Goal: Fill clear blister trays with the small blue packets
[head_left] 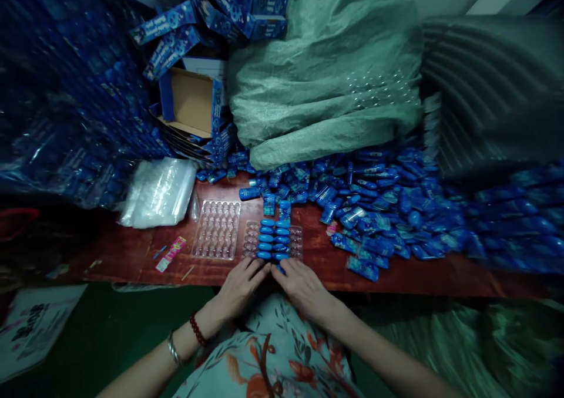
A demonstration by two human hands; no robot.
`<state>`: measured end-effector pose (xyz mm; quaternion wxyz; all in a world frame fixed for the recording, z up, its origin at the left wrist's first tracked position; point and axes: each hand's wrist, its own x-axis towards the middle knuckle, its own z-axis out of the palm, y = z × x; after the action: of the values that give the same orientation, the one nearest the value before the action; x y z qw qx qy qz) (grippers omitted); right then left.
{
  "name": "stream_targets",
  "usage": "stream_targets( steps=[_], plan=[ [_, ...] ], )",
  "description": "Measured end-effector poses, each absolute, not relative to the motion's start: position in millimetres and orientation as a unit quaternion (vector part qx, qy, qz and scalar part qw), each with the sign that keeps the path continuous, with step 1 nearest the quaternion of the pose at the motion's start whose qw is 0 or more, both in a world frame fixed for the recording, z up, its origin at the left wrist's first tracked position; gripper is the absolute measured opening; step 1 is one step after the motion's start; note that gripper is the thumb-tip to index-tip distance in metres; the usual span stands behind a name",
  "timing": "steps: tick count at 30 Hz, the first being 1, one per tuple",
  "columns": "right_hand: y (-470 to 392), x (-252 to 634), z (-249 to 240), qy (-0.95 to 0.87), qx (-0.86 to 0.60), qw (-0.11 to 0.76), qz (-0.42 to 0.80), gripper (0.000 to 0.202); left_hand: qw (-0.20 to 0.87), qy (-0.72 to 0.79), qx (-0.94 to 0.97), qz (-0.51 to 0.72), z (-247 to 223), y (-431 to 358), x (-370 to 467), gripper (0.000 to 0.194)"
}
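At the table's near edge, my left hand (245,279) and my right hand (302,283) meet with fingers bent and thumbs turned inward. Both touch the near end of a clear plastic blister tray (251,236). Two columns of glossy blue capsule-shaped pieces (265,239) lie along its middle, with clear hollows on either side. A bit of blue shows at my right fingertips, where I seem to pinch a blue capsule-shaped piece (279,268). What my left fingers hold, if anything, is hidden. Just beyond the tray lie two blue wrapped pieces (284,211).
A second clear tray (217,229) lies left, beside a stack of clear bags (159,192) and a pink-yellow packet (171,253). A heap of blue wrapped pieces (374,210) covers the right. Behind stand a green sack (326,98) and open blue boxes (191,101).
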<state>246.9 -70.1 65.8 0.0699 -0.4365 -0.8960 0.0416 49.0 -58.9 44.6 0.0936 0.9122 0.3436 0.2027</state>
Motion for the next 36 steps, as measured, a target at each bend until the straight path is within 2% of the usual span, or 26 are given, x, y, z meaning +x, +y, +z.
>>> stream_targets(
  steps=[3,7,10,16,21,29,33,36],
  plan=[
    [-64,258,55,-0.886,-0.425,0.134,0.129,0.041,0.102,0.358,0.900,0.227,42,-56,52,0.033],
    [-62,268,35,-0.797,-0.435,0.351,0.230,0.028,0.106,0.366,0.894,0.235,37,-50,55,0.026],
    [-52,268,31,-0.745,-0.459,0.420,0.241,0.022,0.113,0.368,0.892,0.238,36,-40,57,0.023],
    [-12,272,46,-0.747,-0.497,0.361,0.255,0.013,0.147,0.411,0.849,0.299,45,-14,62,0.025],
    [2,271,49,-0.739,-0.500,0.350,0.286,0.013,0.155,0.413,0.840,0.317,44,-2,66,0.024],
    [-2,268,55,-0.771,-0.495,0.321,0.241,0.012,0.116,0.407,0.849,0.316,41,-4,61,0.022],
    [-18,256,57,-0.783,-0.501,0.312,0.200,0.020,0.123,0.403,0.851,0.314,44,-6,62,0.021],
    [-25,249,55,-0.777,-0.508,0.324,0.184,0.017,0.147,0.407,0.844,0.316,45,-5,65,0.021]
  ],
)
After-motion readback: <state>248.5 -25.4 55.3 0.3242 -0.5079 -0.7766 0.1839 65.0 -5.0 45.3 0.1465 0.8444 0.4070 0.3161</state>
